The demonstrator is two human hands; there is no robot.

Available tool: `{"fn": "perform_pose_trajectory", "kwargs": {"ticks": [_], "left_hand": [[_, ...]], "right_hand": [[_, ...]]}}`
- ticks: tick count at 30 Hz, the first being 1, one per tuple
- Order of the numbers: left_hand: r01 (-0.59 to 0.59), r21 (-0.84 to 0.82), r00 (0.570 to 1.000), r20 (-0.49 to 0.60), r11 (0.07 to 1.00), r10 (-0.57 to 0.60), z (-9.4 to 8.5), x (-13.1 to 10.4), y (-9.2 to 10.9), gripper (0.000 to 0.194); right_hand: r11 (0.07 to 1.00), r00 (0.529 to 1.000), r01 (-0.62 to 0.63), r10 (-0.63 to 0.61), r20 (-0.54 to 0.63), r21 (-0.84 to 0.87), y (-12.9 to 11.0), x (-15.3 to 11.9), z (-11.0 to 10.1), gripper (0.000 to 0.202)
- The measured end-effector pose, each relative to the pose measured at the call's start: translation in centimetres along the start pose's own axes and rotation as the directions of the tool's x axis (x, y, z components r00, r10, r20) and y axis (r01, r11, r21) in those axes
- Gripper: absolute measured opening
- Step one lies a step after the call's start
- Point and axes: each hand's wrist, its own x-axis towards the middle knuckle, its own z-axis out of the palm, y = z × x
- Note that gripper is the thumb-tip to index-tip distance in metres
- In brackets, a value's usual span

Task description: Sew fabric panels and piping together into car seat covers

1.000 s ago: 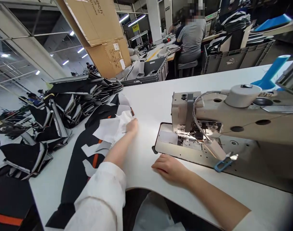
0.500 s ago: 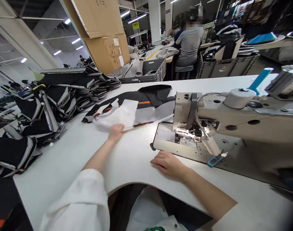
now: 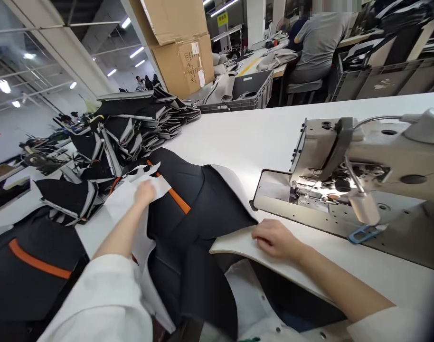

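A large black fabric piece (image 3: 181,190) with an orange strip and white backing lies across the table's left part and hangs over its front edge. My left hand (image 3: 145,192) is closed on the white backing at the piece's upper left. My right hand (image 3: 276,237) rests on the white tabletop (image 3: 234,240) by the curved front edge, its fingers curled, just right of the fabric's corner; whatever may be under the fingers is hidden. Beyond it stands a sewing machine (image 3: 381,175) with its lamp lit over the needle area.
Stacked black and grey pieces (image 3: 131,114) fill the table's far left. Another black piece with an orange strip (image 3: 39,261) lies at the lower left. Blue snips (image 3: 363,234) rest on the machine bed. Grey crates (image 3: 252,90) and a seated person (image 3: 318,42) are behind.
My left hand has drawn the fabric away from the machine, left and toward me, so it now drapes over the front edge. The view has turned left. My right hand remains on the table.
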Motion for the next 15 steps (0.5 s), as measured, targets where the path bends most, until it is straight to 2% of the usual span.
{"fn": "perform_pose_trajectory", "kwargs": {"ticks": [1, 2, 4, 5, 7, 9, 10, 12, 13, 15], "left_hand": [[-0.007, -0.008, 1.000, 0.018, 1.000, 0.007, 1.7, 0.5, 1.5, 0.041], [-0.021, -0.019, 0.999, 0.030, 1.000, 0.021, 3.3, 1.0, 3.0, 0.044], [-0.087, -0.051, 0.994, 0.057, 0.995, 0.090, 6.0, 1.6, 6.0, 0.051], [-0.136, -0.068, 0.988, 0.071, 0.988, 0.140, 6.9, 1.8, 7.2, 0.054], [-0.250, -0.099, 0.961, 0.094, 0.963, 0.260, 8.0, 1.5, 9.1, 0.057], [-0.364, -0.122, 0.920, 0.105, 0.923, 0.376, 8.3, 0.6, 10.1, 0.059], [-0.415, -0.130, 0.897, 0.105, 0.900, 0.429, 8.2, -0.1, 10.4, 0.060], [-0.512, -0.143, 0.843, 0.103, 0.847, 0.527, 7.9, -1.6, 10.7, 0.060], [-0.555, -0.150, 0.814, 0.102, 0.818, 0.572, 7.8, -2.4, 10.6, 0.059], [-0.633, -0.169, 0.750, 0.106, 0.755, 0.653, 7.4, -3.7, 9.9, 0.056]], "right_hand": [[0.999, 0.991, -0.048, 0.045, -0.122, -0.019, 0.2, -0.2, -0.1, 0.019], [0.990, 0.958, -0.139, 0.127, -0.258, -0.030, 0.4, -0.5, -0.2, 0.018], [0.928, 0.817, -0.371, 0.341, -0.464, 0.029, 1.2, -0.7, -0.5, 0.019], [0.879, 0.737, -0.465, 0.447, -0.507, 0.100, 1.6, -0.6, -0.7, 0.021], [0.777, 0.617, -0.569, 0.621, -0.483, 0.270, 2.4, -0.2, -1.1, 0.033], [0.678, 0.562, -0.608, 0.735, -0.380, 0.413, 2.8, 0.5, -1.5, 0.055], [0.639, 0.553, -0.630, 0.768, -0.323, 0.442, 2.7, 0.8, -1.5, 0.065], [0.618, 0.578, -0.674, 0.782, -0.232, 0.405, 1.4, 1.1, -0.8, 0.077], [0.648, 0.618, -0.675, 0.758, -0.210, 0.353, 0.3, 1.0, 0.0, 0.072], [0.777, 0.761, -0.586, 0.625, -0.174, 0.230, -2.9, 0.4, 2.6, 0.048]]}}
